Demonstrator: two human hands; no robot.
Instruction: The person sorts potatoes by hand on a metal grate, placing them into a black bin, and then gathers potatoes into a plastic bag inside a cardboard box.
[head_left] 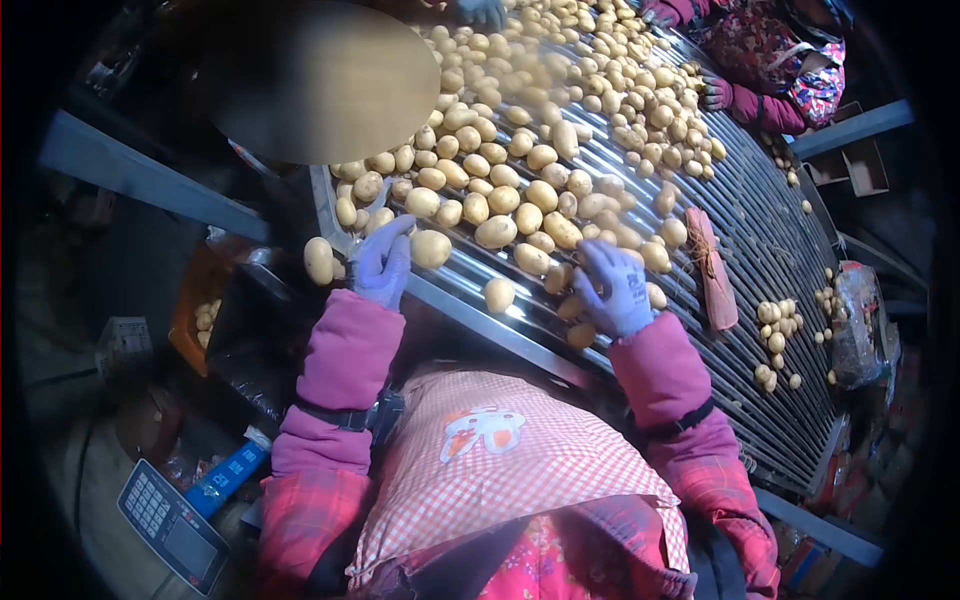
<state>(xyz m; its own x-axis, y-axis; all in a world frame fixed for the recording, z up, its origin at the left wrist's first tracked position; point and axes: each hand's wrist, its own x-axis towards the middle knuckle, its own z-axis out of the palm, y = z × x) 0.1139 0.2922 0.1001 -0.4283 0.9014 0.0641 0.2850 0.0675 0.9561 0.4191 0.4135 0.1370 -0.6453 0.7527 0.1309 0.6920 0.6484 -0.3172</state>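
Observation:
My left hand (384, 262), in a light purple glove, is over the near metal rim (465, 318) of a roller table (740, 290). Its fingers are stretched out, with a potato (431, 248) close at their right. Another potato (318, 261) is to the left, outside the rim. My right hand (615, 290), gloved the same way, reaches over the rollers with fingers apart, close to several potatoes (581, 334); its fingertips partly hide some of them. A single potato (499, 294) rests on the rollers between my hands.
Many potatoes (495, 232) cover the rollers ahead. A pink wrapped bundle (710, 270) lies at the right. Across the table are a co-worker's gloved hand (716, 94) and another gloved hand (482, 12). A blurred round shape (330, 80) blocks the upper left. A scale display (172, 527) is lower left.

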